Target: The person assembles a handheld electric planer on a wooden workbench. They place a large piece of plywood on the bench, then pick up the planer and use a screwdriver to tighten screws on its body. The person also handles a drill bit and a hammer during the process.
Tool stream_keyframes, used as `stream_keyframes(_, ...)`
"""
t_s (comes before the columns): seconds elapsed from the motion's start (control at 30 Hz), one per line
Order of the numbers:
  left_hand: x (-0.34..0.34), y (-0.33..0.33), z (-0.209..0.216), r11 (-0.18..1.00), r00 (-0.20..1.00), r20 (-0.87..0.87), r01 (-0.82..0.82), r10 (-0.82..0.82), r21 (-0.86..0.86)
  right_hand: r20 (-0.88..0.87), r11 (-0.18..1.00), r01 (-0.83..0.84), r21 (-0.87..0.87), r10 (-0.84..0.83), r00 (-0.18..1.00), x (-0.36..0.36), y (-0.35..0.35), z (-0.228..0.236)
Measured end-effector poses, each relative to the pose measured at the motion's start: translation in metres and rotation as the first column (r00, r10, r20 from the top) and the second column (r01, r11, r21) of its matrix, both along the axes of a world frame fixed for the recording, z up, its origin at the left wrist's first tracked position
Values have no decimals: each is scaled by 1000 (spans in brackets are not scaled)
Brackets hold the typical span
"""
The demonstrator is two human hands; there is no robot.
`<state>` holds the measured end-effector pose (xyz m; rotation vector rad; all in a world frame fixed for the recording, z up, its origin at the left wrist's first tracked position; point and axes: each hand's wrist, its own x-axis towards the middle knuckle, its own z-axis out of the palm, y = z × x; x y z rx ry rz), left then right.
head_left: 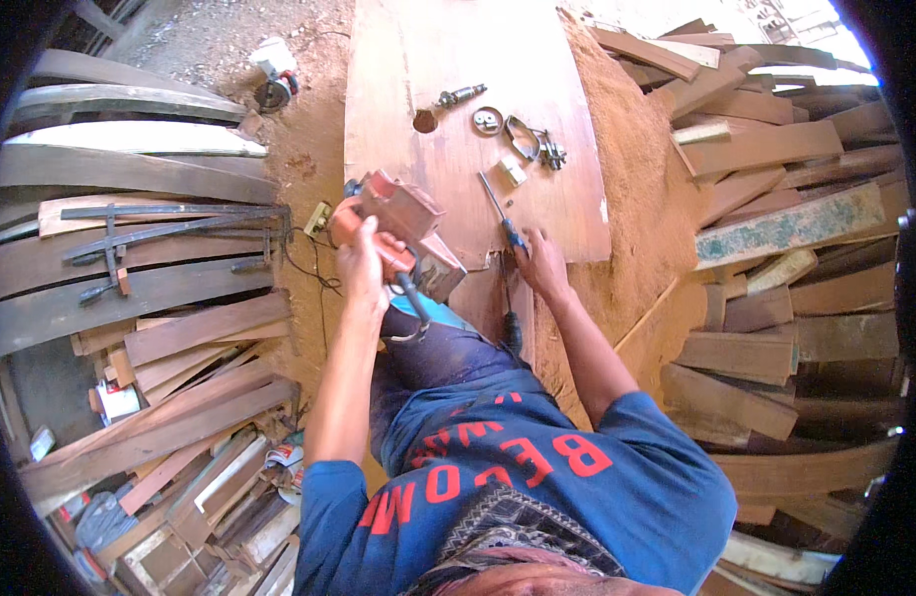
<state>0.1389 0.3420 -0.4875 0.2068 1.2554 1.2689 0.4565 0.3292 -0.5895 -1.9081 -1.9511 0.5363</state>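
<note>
My left hand point(363, 266) is closed round the rear of an orange corded power tool point(383, 233), likely an electric planer, held tilted above the board's near left corner. Its cord point(410, 298) hangs beside my wrist. My right hand point(540, 260) has its fingers on the blue handle of a screwdriver point(515, 238), whose shaft points away from me over the board. A second screwdriver point(511, 323) with a dark handle lies nearer to my legs. On the wooden board point(398, 79) lie an armature point(462, 95), a round ring point(487, 120), a dark curved part point(523, 137) and a small pale block point(513, 171).
The board has a round hole point(425, 120). Sawdust point(627, 199) covers the ground on its right. Planks point(130, 174) are stacked at left, with metal clamps point(110, 248) on them. Offcuts point(766, 149) pile up at right. A white and red power tool point(274, 74) stands far left.
</note>
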Motion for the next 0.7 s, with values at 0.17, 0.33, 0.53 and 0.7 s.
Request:
stream_keyframes(0.17, 82, 65, -55, 997, 951, -305, 70, -55, 37, -195, 999, -40, -23, 35, 980, 54, -36, -22)
stream_keyframes(0.33, 118, 86, -102, 985, 891, -446, 141, -82, 100, -203, 998, -66, -18, 61, 977, 65, -58, -12)
stream_keyframes(0.53, 117, 81, -130, 979, 713, -681, 202, -169, -32, -308, 993, -95, -67, 70, 949, 42, -60, -19)
stream_keyframes(0.7, 82, 53, -99, 918, 661, -677, 394, -323, -53, -183, 990, -133, -38, 124, 975, 36, -74, -43)
